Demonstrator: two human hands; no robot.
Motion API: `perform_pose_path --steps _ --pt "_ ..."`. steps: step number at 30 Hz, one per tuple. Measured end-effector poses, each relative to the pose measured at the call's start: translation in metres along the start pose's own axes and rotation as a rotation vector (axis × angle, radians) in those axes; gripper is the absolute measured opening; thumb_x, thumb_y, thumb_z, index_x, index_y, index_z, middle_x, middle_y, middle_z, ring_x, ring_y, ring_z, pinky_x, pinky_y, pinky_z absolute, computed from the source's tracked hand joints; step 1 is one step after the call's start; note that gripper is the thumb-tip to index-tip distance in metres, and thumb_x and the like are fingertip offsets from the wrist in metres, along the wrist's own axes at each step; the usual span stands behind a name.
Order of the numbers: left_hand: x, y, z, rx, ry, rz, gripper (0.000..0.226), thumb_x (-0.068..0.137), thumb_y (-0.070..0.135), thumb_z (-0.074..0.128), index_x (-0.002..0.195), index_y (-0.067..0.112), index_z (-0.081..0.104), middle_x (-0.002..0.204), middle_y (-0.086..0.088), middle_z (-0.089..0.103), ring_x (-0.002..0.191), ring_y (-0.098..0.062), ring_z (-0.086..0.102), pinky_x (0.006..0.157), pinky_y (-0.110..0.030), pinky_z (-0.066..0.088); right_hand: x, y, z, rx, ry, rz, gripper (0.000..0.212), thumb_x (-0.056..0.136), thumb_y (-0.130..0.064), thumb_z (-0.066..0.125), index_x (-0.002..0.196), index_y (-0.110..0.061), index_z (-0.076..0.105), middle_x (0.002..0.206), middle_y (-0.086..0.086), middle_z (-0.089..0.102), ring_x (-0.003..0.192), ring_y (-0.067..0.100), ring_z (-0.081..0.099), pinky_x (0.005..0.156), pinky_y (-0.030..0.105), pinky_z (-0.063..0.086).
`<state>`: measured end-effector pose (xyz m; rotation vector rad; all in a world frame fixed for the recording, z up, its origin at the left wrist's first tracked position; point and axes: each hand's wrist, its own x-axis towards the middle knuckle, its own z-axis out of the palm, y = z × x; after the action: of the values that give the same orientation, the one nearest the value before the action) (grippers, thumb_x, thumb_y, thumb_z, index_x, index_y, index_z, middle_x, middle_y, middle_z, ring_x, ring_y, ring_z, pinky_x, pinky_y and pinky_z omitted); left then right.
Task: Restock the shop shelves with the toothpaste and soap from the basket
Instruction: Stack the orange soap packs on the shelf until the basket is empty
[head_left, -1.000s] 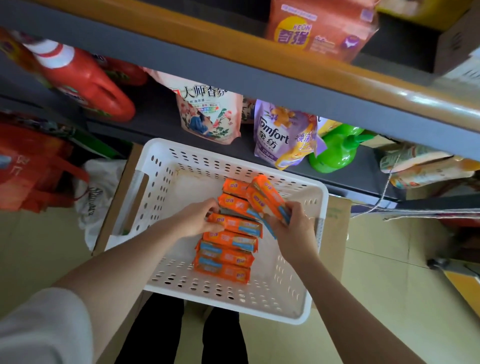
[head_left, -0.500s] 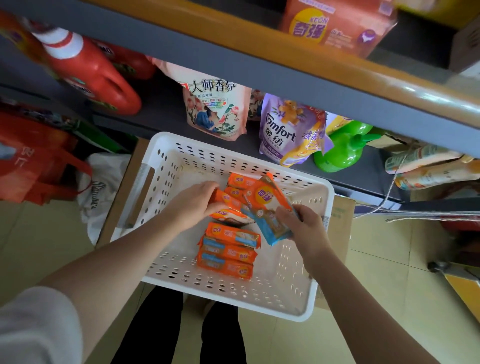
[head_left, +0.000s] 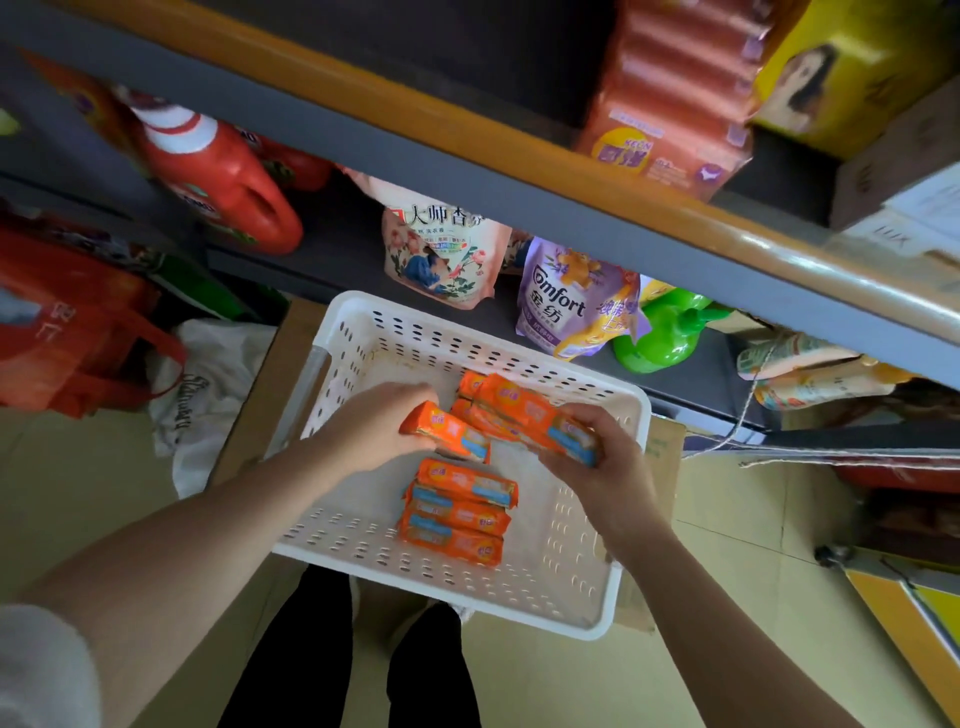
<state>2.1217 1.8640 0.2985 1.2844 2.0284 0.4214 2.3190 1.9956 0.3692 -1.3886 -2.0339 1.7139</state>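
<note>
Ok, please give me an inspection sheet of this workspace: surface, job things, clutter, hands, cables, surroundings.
Surface: white basket resting on a cardboard box, tiled floor below.
Job things: three orange packs lying stacked in the basket; more behind the hands.
Clutter: white bag and red bag on the floor.
Hands: left hand grips one pack; right hand grips several packs.
Cables: string hanging from the shelf.
Surroundings: shelf with red jug, Comfort pouch, green bottle.
</note>
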Motion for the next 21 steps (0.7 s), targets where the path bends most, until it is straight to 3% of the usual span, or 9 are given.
perform_pose_path --steps 4,8,10,12,14,17,21 --pt "-0.042 0.006 -0.045 -0.047 0.118 0.002 0.044 0.072 0.037 0.074 0.108 0.018 0.056 0.103 0.001 0.06 0.084 -0.01 0.05 0.068 -0.024 0.041 -0.007 -0.034 0.003 -0.163 0.038 -0.148 0.05 0.073 0.001 0.073 0.086 -0.042 0.051 0.091 -0.021 0.055 0.081 -0.006 0.059 0.072 0.006 0.044" --pt "-0.08 0.018 -0.104 -0.191 0.24 0.011 0.047 0.065 0.055 0.068 0.104 0.035 0.051 0.094 0.007 0.059 0.082 -0.01 0.056 0.067 -0.015 0.042 -0.017 -0.08 0.009 -0.204 0.08 -0.261 0.05 0.075 -0.005 0.074 0.086 -0.047 0.048 0.09 -0.017 0.056 0.081 -0.007 0.057 0.07 0.006 0.043" --pt "-0.091 0.024 -0.133 -0.25 0.3 0.018 0.049 0.059 0.063 0.059 0.102 0.041 0.047 0.087 0.013 0.06 0.078 0.002 0.056 0.07 -0.015 0.043 -0.02 -0.101 0.012 -0.215 0.098 -0.292 0.047 0.076 -0.011 0.074 0.086 -0.048 0.047 0.092 -0.01 0.059 0.081 0.0 0.058 0.068 0.007 0.043" --pt "-0.096 0.029 -0.16 -0.357 0.339 0.008 0.042 0.055 0.061 0.061 0.094 0.052 0.05 0.08 0.019 0.063 0.077 0.01 0.057 0.069 -0.006 0.041 -0.019 -0.123 0.017 -0.193 0.09 -0.308 0.041 0.077 -0.013 0.073 0.088 -0.045 0.05 0.095 -0.006 0.062 0.082 0.003 0.06 0.068 0.006 0.044" --pt "-0.097 0.035 -0.184 -0.462 0.365 0.016 0.038 0.052 0.057 0.065 0.087 0.057 0.051 0.082 0.027 0.064 0.076 0.01 0.059 0.069 -0.006 0.046 -0.015 -0.146 0.022 -0.208 0.099 -0.378 0.03 0.077 -0.016 0.074 0.096 -0.032 0.058 0.097 -0.007 0.062 0.087 0.008 0.061 0.072 0.007 0.042" --pt "-0.09 0.044 -0.21 -0.528 0.425 0.071 0.038 0.058 0.055 0.074 0.088 0.05 0.053 0.082 0.023 0.065 0.077 0.009 0.06 0.072 -0.012 0.048 -0.004 -0.182 0.028 -0.261 0.127 -0.485 0.032 0.08 -0.016 0.071 0.11 -0.015 0.059 0.098 -0.007 0.058 0.092 0.011 0.055 0.074 0.007 0.038" --pt "-0.066 0.056 -0.233 -0.567 0.536 0.153 0.04 0.062 0.052 0.074 0.091 0.042 0.048 0.089 0.02 0.058 0.079 0.014 0.057 0.073 -0.007 0.046 0.023 -0.217 0.033 -0.199 0.237 -0.532 0.034 0.082 -0.009 0.066 0.115 -0.01 0.057 0.1 -0.001 0.06 0.09 0.011 0.056 0.072 0.003 0.038"
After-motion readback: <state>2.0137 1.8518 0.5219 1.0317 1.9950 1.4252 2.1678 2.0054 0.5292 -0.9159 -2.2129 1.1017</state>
